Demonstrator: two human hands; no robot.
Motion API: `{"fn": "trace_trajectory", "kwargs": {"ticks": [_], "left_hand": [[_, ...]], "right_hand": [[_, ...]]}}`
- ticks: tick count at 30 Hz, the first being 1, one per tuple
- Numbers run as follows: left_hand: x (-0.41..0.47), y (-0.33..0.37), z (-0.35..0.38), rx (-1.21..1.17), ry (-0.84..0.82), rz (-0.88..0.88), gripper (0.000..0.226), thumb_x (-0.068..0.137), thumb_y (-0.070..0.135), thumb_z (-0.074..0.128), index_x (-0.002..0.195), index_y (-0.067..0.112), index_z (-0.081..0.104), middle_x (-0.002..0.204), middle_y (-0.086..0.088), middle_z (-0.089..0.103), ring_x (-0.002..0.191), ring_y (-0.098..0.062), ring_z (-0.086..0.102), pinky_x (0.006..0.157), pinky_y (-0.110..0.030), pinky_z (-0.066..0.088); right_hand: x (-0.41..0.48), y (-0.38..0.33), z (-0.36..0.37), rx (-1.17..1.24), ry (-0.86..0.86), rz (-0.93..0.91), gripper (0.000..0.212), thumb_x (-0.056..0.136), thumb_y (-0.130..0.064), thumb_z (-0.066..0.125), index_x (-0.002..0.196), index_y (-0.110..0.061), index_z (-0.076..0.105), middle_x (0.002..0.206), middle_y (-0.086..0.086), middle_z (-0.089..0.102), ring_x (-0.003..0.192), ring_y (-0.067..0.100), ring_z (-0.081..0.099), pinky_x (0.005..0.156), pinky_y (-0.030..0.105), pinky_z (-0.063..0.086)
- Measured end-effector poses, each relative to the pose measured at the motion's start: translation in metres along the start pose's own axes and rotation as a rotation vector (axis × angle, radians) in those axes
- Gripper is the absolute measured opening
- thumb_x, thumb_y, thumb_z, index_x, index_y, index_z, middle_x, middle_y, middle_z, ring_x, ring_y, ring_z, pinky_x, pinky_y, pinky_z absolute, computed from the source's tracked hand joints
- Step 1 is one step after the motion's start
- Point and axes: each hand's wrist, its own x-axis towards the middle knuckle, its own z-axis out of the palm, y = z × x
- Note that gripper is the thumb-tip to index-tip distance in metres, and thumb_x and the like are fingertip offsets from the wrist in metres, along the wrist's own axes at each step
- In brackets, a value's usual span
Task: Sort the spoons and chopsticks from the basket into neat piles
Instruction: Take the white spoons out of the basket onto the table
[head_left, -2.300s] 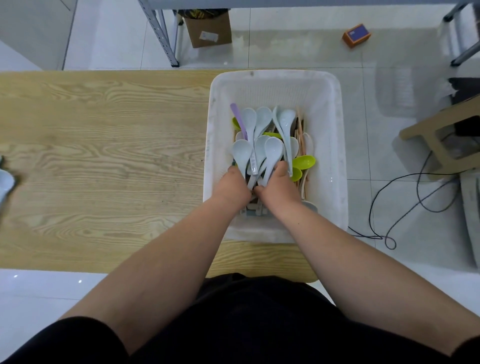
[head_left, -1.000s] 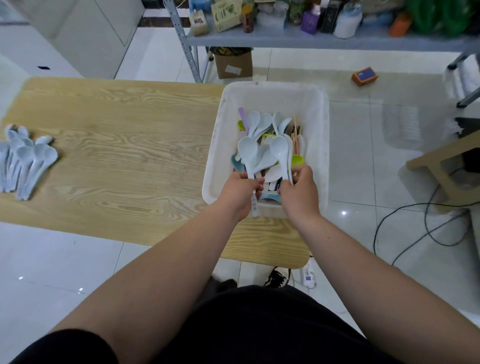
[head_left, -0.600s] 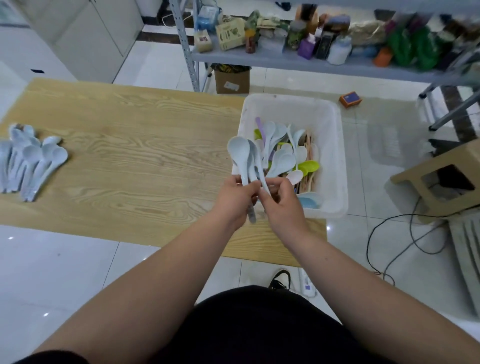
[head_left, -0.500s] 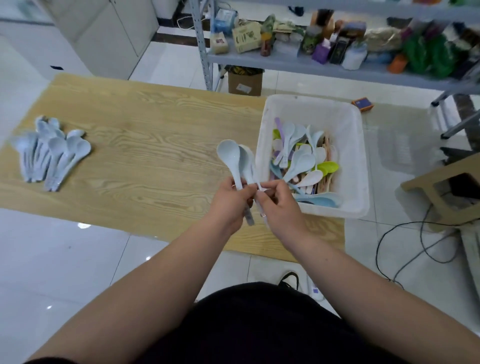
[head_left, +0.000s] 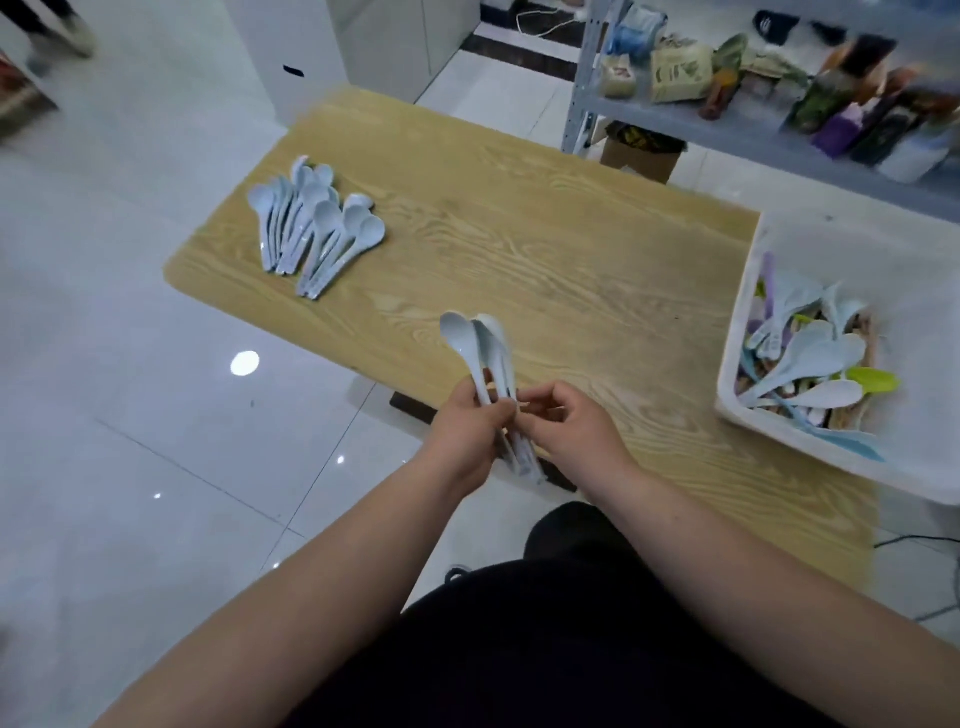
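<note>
Both hands are swinging away from the basket (head_left: 740, 332), which half a second ago was sitting just beside them and is now well off to the right at the end of the counter (head_left: 545, 270). From the head view, the left hand (head_left: 465, 434) is wrapping its fingers (head_left: 496, 415) round the handles of a bundle of spoons (head_left: 480, 348), bowls pointing up and away and handle ends poking out below the palm. The right hand (head_left: 579, 434) is curling in beside it, thumb and fingertip pinching at those same handles, apparently squaring them up so the spoons are nesting before they go down. The bundle is hanging over the near edge of the counter, not touching it. The spoons are pale blue, deep-bowled soup spoons, glossy like plastic, stacked bowl into bowl, so they are likely to slide if the grip is loosening. Across the counter at the far left a spoon pile (head_left: 317, 228) of the same pale blue is lying fanned out, handles toward the near edge, and that is looking like the destination. Back in the basket more pale spoons are lying tangled with a green spoon (head_left: 872, 380) and tan sticks, probably the chopsticks (head_left: 868, 338), so plenty of sorting is remaining.
</note>
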Motion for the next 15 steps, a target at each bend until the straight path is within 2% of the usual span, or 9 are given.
{"fn": "trace_trajectory", "kwargs": {"ticks": [2, 6, 8, 10, 13, 15], "left_hand": [[0.007, 0.002, -0.011, 0.005, 0.007, -0.007, 0.035, 0.095, -0.003, 0.056, 0.126, 0.013, 0.054, 0.119, -0.022, 0.066, 0.107, -0.038, 0.068, 0.093, -0.058, 0.055], [0.023, 0.018, -0.033, 0.111, 0.007, -0.012, 0.036, 0.094, -0.001, 0.059, 0.125, 0.016, 0.056, 0.113, -0.016, 0.071, 0.103, -0.030, 0.071, 0.090, -0.049, 0.057], [0.034, 0.029, -0.042, 0.171, 0.005, -0.011, 0.040, 0.092, -0.003, 0.056, 0.128, 0.016, 0.056, 0.113, -0.010, 0.072, 0.101, -0.023, 0.073, 0.093, -0.050, 0.056], [0.045, 0.043, -0.053, 0.212, 0.028, -0.010, 0.044, 0.091, -0.005, 0.052, 0.130, 0.015, 0.055, 0.116, -0.007, 0.072, 0.099, -0.019, 0.074, 0.093, -0.049, 0.056], [0.060, 0.064, -0.071, 0.349, 0.103, 0.009, 0.039, 0.089, 0.001, 0.055, 0.125, 0.017, 0.057, 0.107, -0.003, 0.074, 0.094, -0.013, 0.074, 0.092, -0.046, 0.057], [0.069, 0.078, -0.082, 0.452, 0.138, -0.005, 0.030, 0.091, 0.008, 0.056, 0.117, 0.021, 0.059, 0.100, 0.002, 0.075, 0.091, -0.010, 0.074, 0.091, -0.043, 0.057]], "right_hand": [[0.012, -0.001, 0.010, -0.040, -0.036, 0.031, 0.012, 0.086, -0.018, 0.077, 0.094, -0.026, 0.072, 0.091, -0.005, 0.073, 0.079, 0.003, 0.067, 0.069, 0.014, 0.049], [0.047, -0.010, 0.028, -0.010, -0.059, 0.110, 0.007, 0.091, -0.026, 0.068, 0.097, -0.026, 0.072, 0.092, -0.007, 0.074, 0.086, 0.009, 0.070, 0.081, 0.033, 0.056], [0.070, -0.020, 0.039, 0.129, -0.071, 0.152, 0.018, 0.090, -0.032, 0.070, 0.105, -0.022, 0.066, 0.098, -0.002, 0.074, 0.091, 0.019, 0.073, 0.089, 0.043, 0.059], [0.098, -0.030, 0.054, 0.213, -0.147, 0.174, 0.038, 0.082, -0.042, 0.073, 0.113, -0.022, 0.061, 0.101, -0.001, 0.076, 0.091, 0.023, 0.074, 0.089, 0.049, 0.059], [0.135, -0.045, 0.081, 0.245, -0.244, 0.214, 0.059, 0.069, -0.049, 0.079, 0.117, -0.028, 0.054, 0.103, 0.001, 0.076, 0.094, 0.023, 0.074, 0.086, 0.047, 0.059], [0.155, -0.051, 0.097, 0.268, -0.206, 0.253, 0.067, 0.059, -0.048, 0.083, 0.116, -0.026, 0.055, 0.105, 0.002, 0.075, 0.097, 0.022, 0.074, 0.090, 0.050, 0.058]]}}
